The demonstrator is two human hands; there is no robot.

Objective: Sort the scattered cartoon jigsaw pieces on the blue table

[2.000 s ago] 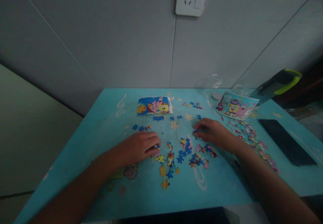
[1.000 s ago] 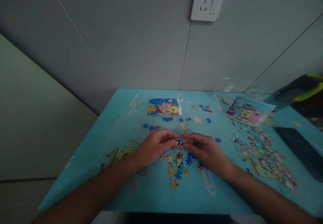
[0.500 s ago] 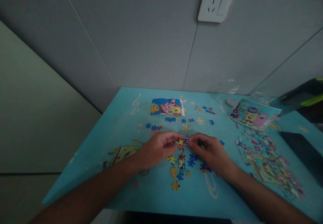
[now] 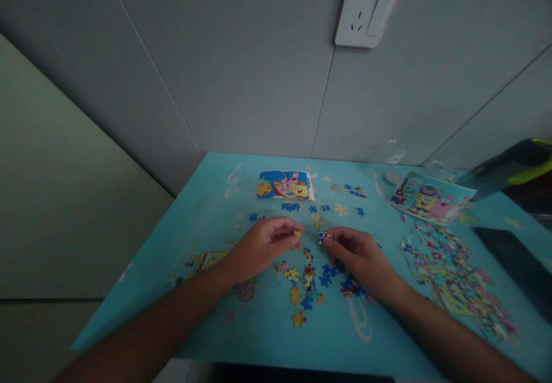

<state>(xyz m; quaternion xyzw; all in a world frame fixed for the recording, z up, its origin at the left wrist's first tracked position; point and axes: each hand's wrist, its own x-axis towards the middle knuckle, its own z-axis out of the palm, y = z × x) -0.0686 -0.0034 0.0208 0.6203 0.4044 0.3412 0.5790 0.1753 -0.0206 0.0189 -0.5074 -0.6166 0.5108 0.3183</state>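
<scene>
My left hand pinches a small yellow puzzle piece just above the turquoise table. Close to its right, my right hand pinches a small blue puzzle piece. The two pieces are a little apart. Below and between the hands lie several loose yellow and blue pieces. A partly joined blue and yellow picture section lies farther back.
A large heap of mixed puzzle pieces spreads at the right, with a cartoon picture card behind it. A black flat object and a dark case with a green edge sit at far right. A wall socket hangs above.
Two seconds ago the hands were flat on the table among the pieces. They came together holding pieces at the middle, and now the two pieces have drawn slightly apart.
</scene>
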